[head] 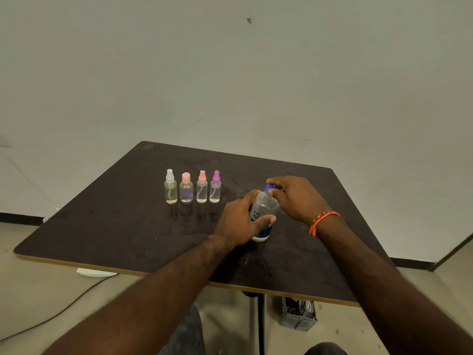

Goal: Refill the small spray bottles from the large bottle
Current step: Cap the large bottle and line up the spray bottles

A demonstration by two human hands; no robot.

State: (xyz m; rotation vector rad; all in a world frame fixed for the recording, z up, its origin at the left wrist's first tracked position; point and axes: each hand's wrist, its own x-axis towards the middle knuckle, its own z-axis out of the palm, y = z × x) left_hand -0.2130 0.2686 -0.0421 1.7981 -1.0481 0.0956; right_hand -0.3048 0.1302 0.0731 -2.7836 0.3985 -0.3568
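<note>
1. Gripping the large bottle (263,213) around its clear body, the left hand (239,224) has fingers and thumb curled round it.
2. Pinching the blue cap (269,188), the right hand (297,198) sits on top, an orange bracelet (323,221) on its wrist.
3. The bottle stands near the middle of the dark table (128,226).
4. To its far left, four small spray bottles stand in a row: white-topped (170,187), pink-capped (186,188), pink-sprayer (202,187), purple-topped (215,187).
</note>
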